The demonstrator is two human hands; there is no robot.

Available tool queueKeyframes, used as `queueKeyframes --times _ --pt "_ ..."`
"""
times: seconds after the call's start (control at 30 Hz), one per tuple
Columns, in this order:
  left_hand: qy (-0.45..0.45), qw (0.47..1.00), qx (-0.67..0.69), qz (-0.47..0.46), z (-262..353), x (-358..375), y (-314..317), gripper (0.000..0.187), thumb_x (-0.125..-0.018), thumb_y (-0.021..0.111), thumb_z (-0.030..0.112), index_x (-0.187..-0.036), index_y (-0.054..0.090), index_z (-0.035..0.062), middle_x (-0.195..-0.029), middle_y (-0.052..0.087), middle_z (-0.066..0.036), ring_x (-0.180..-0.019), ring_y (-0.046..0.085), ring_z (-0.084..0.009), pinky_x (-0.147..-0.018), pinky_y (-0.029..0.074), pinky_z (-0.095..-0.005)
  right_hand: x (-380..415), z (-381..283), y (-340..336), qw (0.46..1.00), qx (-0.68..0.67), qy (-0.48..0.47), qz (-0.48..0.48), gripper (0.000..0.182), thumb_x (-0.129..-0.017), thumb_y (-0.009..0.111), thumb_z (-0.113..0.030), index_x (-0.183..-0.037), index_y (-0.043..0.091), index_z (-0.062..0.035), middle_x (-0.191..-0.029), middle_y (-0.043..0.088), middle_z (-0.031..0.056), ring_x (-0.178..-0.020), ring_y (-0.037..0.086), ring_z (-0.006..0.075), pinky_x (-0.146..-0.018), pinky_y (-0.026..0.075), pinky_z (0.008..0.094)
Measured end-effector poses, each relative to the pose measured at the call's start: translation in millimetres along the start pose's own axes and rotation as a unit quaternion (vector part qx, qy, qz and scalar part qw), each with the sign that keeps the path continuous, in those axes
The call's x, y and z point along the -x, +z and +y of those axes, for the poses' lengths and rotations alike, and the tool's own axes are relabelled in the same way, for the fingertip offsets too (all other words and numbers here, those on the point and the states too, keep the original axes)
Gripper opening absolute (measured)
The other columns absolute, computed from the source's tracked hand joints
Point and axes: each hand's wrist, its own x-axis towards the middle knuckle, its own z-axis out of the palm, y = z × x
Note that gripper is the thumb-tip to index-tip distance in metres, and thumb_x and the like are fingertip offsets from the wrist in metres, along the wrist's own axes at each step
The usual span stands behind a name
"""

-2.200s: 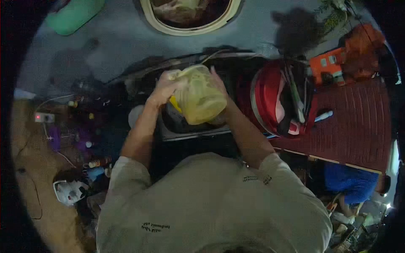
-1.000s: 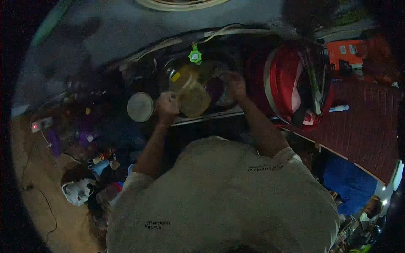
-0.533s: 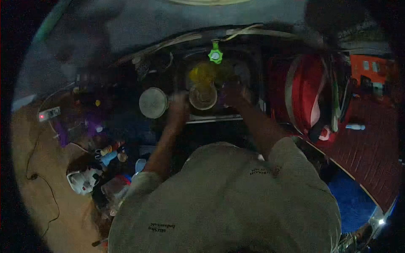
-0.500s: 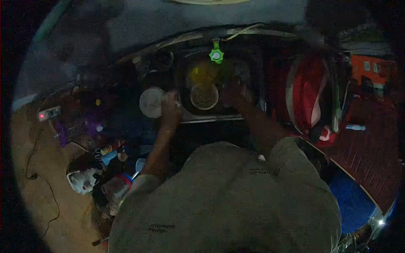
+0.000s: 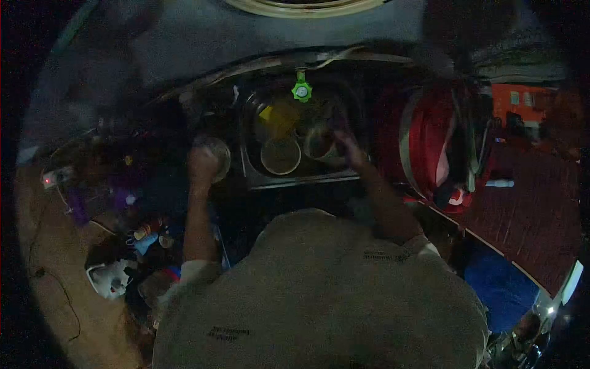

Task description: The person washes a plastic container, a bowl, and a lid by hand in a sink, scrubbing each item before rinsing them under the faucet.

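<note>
The room is dark and the hands are blurred. My left hand [image 5: 204, 165] is over the left part of a pale round dish [image 5: 221, 154], left of the sink; darkness and smear hide its fingers. Inside the sink [image 5: 249, 175], my right hand [image 5: 351, 149] is at the right rim of a small bowl [image 5: 318, 144], with its fingers seemingly closed on that edge. A second round bowl [image 5: 281, 155], light-rimmed, sits near the sink's front. Behind it lies a dim yellow item [image 5: 279, 120] whose kind I cannot make out. Over the back edge stands a tap with a bright green handle [image 5: 302, 92].
To the right stands a red bag-like object [image 5: 424, 141] with pale trim, beside a dark red surface [image 5: 516, 203]. At lower left are a white container [image 5: 110, 278] and small items. A power strip [image 5: 55, 178] with a red light lies far left.
My left hand has moved from the dish's right edge to its left part. My right hand has drawn slightly toward me, and the small bowl beside it now shows. The view has shifted a little.
</note>
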Motion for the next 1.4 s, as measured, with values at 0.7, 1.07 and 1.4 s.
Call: queueKeyframes --times 0.7,1.07,1.4 --pt "0.150 0.985 -0.074 0.033 206 -11 62 0.035 -0.079 0.057 0.020 -0.105 0.063 -0.0017 -0.108 0.060 -0.023 -0.109 0.052 -0.0405 -0.097 0.036 -0.0492 -72 30 102 0.914 -0.403 -0.025 0.038 0.069 -0.083 0.047 -0.063 -0.128 0.046 -0.0107 -0.127 0.049 0.0099 -0.114 0.049 0.0279 -0.098 0.040 0.0461" --pt "0.156 0.985 0.066 0.016 187 -18 24 0.028 -0.077 0.061 0.016 -0.104 0.064 0.0064 -0.096 0.064 -0.018 -0.091 0.062 -0.0343 -0.082 0.049 -0.0465 -23 -30 128 0.881 -0.460 0.094 -0.051 0.088 -0.074 0.052 -0.070 -0.138 0.033 -0.0127 -0.137 0.039 0.0105 -0.124 0.039 0.0314 -0.105 0.030 0.0502" --pt "0.240 0.962 0.109 0.065 184 -47 10 0.032 -0.076 0.064 0.018 -0.107 0.064 0.0132 -0.108 0.062 -0.012 -0.100 0.060 -0.0308 -0.089 0.044 -0.0458 -9 -55 125 0.878 -0.407 0.253 -0.013 0.082 -0.075 0.049 -0.069 -0.136 0.039 -0.0158 -0.135 0.042 0.0091 -0.121 0.041 0.0321 -0.105 0.031 0.0488"
